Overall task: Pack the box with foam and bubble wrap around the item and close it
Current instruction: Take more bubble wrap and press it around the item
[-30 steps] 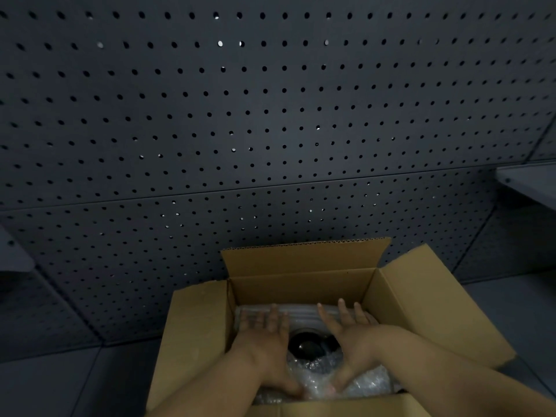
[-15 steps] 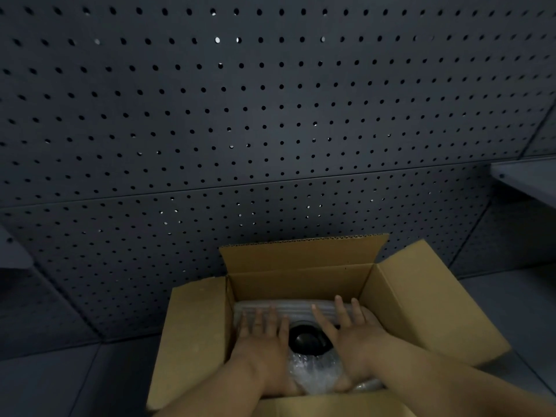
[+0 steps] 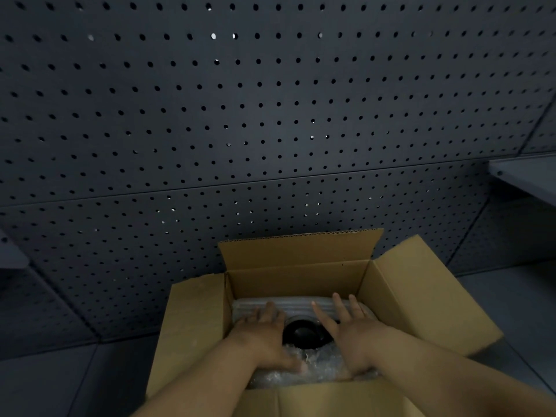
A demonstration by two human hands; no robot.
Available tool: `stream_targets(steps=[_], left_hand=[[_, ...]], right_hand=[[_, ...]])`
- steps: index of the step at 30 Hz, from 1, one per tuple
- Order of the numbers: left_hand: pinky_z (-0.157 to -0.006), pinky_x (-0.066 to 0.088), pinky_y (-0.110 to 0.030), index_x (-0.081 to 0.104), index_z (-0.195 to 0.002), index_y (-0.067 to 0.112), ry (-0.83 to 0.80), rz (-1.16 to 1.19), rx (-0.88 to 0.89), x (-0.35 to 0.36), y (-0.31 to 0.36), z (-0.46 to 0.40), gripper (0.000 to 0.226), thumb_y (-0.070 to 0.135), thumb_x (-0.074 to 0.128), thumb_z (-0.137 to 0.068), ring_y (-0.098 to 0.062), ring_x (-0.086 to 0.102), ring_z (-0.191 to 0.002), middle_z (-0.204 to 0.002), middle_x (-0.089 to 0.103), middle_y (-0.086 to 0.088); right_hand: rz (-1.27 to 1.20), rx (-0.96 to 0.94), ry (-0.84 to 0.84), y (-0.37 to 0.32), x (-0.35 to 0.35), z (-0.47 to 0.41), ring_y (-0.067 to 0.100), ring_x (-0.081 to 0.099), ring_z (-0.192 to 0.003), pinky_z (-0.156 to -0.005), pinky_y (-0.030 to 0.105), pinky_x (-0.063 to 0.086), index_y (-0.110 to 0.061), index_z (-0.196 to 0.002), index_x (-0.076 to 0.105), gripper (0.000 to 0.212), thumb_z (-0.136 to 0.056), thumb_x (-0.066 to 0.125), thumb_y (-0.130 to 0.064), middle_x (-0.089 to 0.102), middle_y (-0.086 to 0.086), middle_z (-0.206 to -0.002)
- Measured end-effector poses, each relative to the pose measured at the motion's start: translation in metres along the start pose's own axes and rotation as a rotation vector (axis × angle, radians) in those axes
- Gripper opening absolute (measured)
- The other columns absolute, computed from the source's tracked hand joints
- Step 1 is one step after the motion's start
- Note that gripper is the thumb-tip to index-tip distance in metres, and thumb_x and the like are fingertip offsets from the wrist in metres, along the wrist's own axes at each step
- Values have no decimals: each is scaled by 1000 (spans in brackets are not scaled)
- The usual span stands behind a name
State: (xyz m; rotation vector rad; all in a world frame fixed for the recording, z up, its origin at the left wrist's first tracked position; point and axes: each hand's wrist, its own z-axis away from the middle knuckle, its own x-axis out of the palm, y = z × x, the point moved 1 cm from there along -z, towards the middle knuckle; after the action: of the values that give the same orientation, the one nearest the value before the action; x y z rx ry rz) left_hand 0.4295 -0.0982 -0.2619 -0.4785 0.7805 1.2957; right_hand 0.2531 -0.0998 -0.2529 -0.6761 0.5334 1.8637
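Inside the box [image 3: 415,299], both flat hands — left hand [image 3: 261,335], right hand [image 3: 350,332] — press wrap [image 3: 316,365]; dark item [image 3: 304,335] seemingly faces up.

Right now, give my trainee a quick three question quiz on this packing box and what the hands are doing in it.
1. True or false: the cardboard box has all its flaps folded shut.
2. What lies between the left hand and the right hand? A) a dark round item B) a tape roll C) scissors
3. Fill in: the crinkly clear packing nearest the camera is ____.

Key: 1 false, the flaps stand open; 2 A; 3 bubble wrap.
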Motion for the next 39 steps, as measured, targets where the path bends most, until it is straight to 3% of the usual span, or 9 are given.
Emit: stream_targets(steps=[4, 7, 14, 19, 24, 27, 29, 33, 39], left_hand=[[-119, 6, -47, -12, -151, 18, 0, -125, 13, 4, -1, -3, 116, 74, 54, -75, -36, -7, -147, -158, -21, -10], [-118, 7, -49, -14, -151, 16, 16, -197, 13, 7, 0, -7, 114, 72, 53, -78, -39, -6, -146, -158, -20, -13], [-116, 12, -50, -10, -151, 13, 74, -261, -6, 9, 9, -10, 115, 64, 61, -77, -42, 5, -145, -159, -13, -17], [-115, 17, -52, -13, -150, 11, 97, -301, -30, 16, 10, -13, 119, 71, 57, -75, -45, 6, -144, -158, -14, -18], [-119, 7, -48, -13, -151, 16, 102, -177, -2, 16, -2, -10, 118, 77, 51, -74, -37, -5, -146, -159, -20, -12], [-120, 2, -45, -11, -152, 19, 72, -24, 26, 11, -7, -8, 118, 77, 53, -73, -33, -14, -146, -158, -23, -7], [-120, 2, -45, -8, -152, 21, 71, 87, 28, 8, -7, -8, 115, 78, 52, -73, -30, -15, -147, -159, -22, -4], [-121, 6, -44, -2, -153, 23, 90, 178, 30, 6, -8, -11, 107, 74, 53, -77, -29, -14, -147, -159, -20, -4], [-121, 7, -45, -11, -151, 22, 57, 77, 17, 7, -5, -10, 120, 70, 63, -71, -33, -16, -146, -156, -30, -5]], right_hand=[[-231, -74, -44, 21, -11, 1, 30, -27, -143, -120, 47, 2, -33, -145, -27, 121, -76, 69, -55, -34, -1, -154], [-296, -74, -13, 27, -10, -1, 26, -25, -144, -121, 46, 2, -29, -146, -27, 124, -75, 71, -55, -29, -4, -156], [-105, 26, 5, 7, -4, -5, 35, -25, -144, -121, 46, 1, -33, -142, -33, 128, -75, 73, -51, -33, 3, -155], [50, 62, 42, -1, 5, -11, 43, -20, -143, -120, 50, 2, -31, -140, -37, 123, -78, 65, -59, -33, 10, -154], [-171, -22, 15, 17, 3, -7, 30, -28, -143, -120, 43, -1, -29, -146, -27, 119, -79, 67, -56, -37, -1, -153], [-435, -74, 48, 33, -5, -7, 18, -22, -146, -122, 41, 0, -25, -150, -18, 108, -80, 51, -70, -24, -8, -158], [-501, -74, 92, 36, -6, -10, 16, -17, -147, -122, 38, 1, -24, -151, -16, 98, -87, 45, -65, -16, -8, -160], [-352, -63, 137, 29, 1, -13, 20, -17, -147, -122, 36, 1, -19, -150, -19, 105, -86, 58, -53, -20, -6, -159], [-209, -54, 114, 28, 5, -10, 23, -23, -146, -120, 34, -1, -18, -148, -25, 125, -77, 73, -46, -29, -4, -156]])
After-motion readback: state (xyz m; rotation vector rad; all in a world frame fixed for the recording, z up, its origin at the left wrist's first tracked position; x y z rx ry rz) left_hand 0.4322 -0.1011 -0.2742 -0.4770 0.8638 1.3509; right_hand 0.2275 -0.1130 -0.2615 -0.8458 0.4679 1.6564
